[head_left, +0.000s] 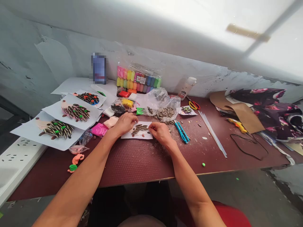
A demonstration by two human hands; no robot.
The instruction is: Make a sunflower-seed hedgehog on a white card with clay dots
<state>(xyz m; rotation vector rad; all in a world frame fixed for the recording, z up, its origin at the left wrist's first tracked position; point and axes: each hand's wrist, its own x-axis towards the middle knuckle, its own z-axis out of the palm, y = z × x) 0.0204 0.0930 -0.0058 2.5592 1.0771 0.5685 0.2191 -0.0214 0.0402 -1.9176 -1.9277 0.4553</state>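
The dark red, textured bench (142,164) carries a small white card (127,134), a teal cutter (181,131), clear sticks (213,134), and red-and-yellow scissors (194,105). Sheets with seeded hedgehog shapes (81,138) overlap at the left; a pink clay packet (99,129) and a striped seed pile (165,113) lie nearer the middle. A green bit (203,164) sits near the front edge.

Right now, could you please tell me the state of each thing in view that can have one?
Left hand: fingers bent, by the card
Right hand: fingers bent, at the card's edge
Card: flat, partly covered
Plastic bag: open, crumpled
Bottle: upright, lid on
Utility knife: lying flat, blade unclear
Scissors: lying flat, blades unclear
Glue gun: lying down
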